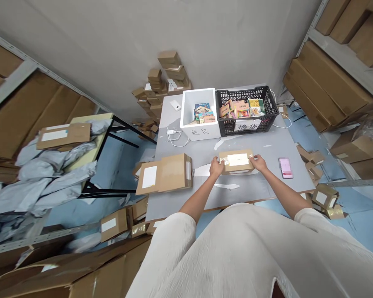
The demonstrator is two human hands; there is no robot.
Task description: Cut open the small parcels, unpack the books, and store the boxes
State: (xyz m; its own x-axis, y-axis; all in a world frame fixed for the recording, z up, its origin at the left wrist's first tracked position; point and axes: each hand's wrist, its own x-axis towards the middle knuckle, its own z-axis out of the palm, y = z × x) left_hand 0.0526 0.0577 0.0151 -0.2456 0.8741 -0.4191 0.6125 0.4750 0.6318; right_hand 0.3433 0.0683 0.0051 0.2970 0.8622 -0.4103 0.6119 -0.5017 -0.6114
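Observation:
A small brown cardboard box (pixel 236 168) with a white label on top sits at the front middle of the grey table (pixel 205 194). Its left end is gripped by my left hand (pixel 216 167), the thumb resting on the top face. At the opposite end, my right hand (pixel 259 162) closes on the upper right corner. To the left of my left hand lie larger flat cardboard boxes (pixel 173 171) with white labels, reaching past the table's left edge. A pink item (pixel 286 168), too blurred to identify, lies on the right side of the table.
At the table's back stand a white foam box (pixel 202 131) and a black plastic crate (pixel 269 120), both holding books. A white phone-like object (pixel 175 105) and a cable (pixel 178 140) lie nearby. Grey parcels (pixel 56 182) cover a side table at left; stacked boxes (pixel 169 60) stand by the wall.

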